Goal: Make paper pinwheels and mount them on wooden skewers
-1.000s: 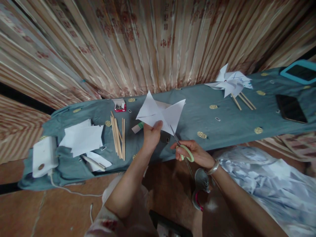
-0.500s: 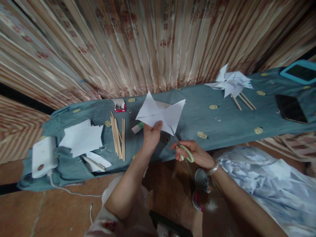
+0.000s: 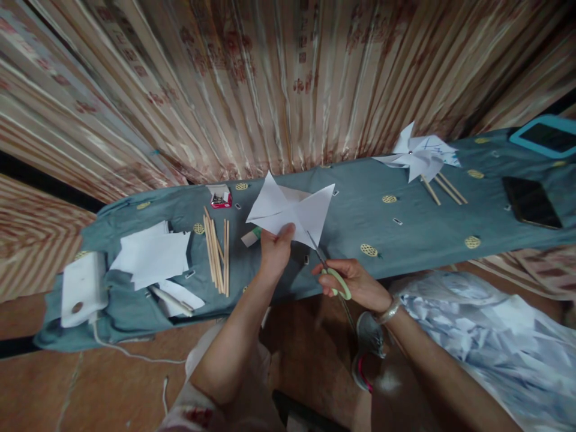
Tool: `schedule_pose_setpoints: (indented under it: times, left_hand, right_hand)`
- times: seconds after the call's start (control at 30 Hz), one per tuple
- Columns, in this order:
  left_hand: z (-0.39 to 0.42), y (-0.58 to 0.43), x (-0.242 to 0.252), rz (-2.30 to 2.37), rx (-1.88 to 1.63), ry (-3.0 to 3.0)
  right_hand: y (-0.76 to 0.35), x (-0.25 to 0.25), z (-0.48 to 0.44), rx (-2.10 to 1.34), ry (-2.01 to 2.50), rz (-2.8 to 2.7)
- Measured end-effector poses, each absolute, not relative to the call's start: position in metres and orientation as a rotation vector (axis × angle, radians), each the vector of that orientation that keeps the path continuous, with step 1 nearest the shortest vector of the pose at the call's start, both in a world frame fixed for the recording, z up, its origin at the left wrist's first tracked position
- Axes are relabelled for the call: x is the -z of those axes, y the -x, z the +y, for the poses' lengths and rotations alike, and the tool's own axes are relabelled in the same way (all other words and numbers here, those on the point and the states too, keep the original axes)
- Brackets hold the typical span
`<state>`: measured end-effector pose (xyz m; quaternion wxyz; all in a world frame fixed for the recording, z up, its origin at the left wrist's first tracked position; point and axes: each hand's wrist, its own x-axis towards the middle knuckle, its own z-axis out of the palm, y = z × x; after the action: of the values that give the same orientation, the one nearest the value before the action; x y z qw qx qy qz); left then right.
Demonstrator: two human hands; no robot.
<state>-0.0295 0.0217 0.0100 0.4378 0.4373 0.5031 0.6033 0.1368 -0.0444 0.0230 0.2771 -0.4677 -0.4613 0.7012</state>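
Note:
My left hand (image 3: 274, 251) pinches the lower edge of a white folded paper (image 3: 290, 207) with pointed flaps, held up over the blue-grey cloth (image 3: 405, 222). My right hand (image 3: 353, 281) is closed round the pale green handles of scissors (image 3: 330, 270). Their blades point up-left and reach the paper's lower right edge. A bracelet sits on my right wrist.
Wooden sticks (image 3: 216, 251) and white paper sheets (image 3: 150, 255) lie left of my hands. Finished paper pinwheels (image 3: 416, 156) on sticks lie at the back right. A dark phone (image 3: 531, 201), a teal tablet (image 3: 546, 135), a small red box (image 3: 220, 198) and a white charger (image 3: 81, 288) also rest here.
The scissor blades have closed further into the paper's lower right edge. The view has shifted slightly; my left hand keeps the same hold.

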Motion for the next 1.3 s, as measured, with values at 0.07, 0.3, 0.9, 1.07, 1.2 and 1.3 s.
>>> schedule_pose_setpoints:
  times: [0.07, 0.3, 0.9, 1.07, 1.2, 1.3]
  left_hand:
    - [0.022, 0.03, -0.009, 1.251, -1.5, -1.088]
    - [0.022, 0.031, -0.01, 1.218, -1.511, -1.048]
    - [0.017, 0.025, -0.006, 1.151, -1.49, -1.027]
    - [0.013, 0.021, -0.003, 1.15, -1.449, -1.0]
    - [0.012, 0.02, -0.002, 1.139, -1.45, -0.985]
    - [0.013, 0.021, -0.001, 1.143, -1.448, -0.957]
  right_hand:
    - [-0.137, -0.023, -0.044, -1.881, 1.261, -1.232]
    - [-0.137, -0.021, -0.043, -1.847, 1.278, -1.255]
    - [-0.135, -0.027, -0.042, -1.81, 1.321, -1.195]
    - [-0.136, -0.026, -0.041, -1.789, 1.327, -1.21]
    - [-0.135, -0.027, -0.04, -1.79, 1.348, -1.17]
    - [-0.134, -0.029, -0.04, -1.79, 1.362, -1.139]
